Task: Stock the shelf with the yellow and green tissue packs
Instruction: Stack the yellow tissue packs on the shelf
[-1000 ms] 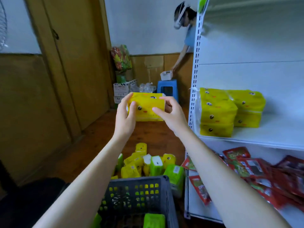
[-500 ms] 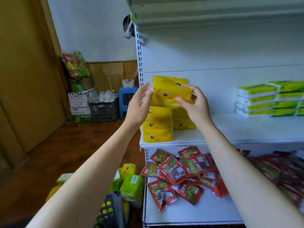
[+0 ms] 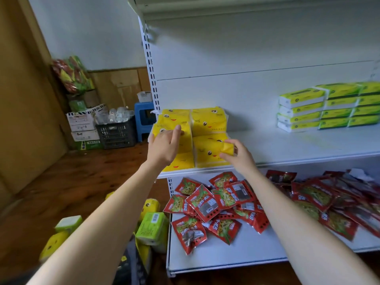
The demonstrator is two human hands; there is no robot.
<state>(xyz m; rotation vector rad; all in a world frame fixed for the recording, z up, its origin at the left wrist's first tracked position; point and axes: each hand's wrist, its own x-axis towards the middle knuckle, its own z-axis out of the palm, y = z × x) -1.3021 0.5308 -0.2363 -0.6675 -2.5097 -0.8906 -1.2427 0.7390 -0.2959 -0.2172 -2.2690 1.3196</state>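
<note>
At the left front corner of the white metal shelf the yellow plastic-wrapped tissue pack lies lengthwise along the front edge; the right hand pinches its right end; the left hand, fingers loose, touches the neighbouring yellow stack.

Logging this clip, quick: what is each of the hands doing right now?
Left hand: open, fingers on left yellow stack.
Right hand: pinches end of yellow pack.
</note>
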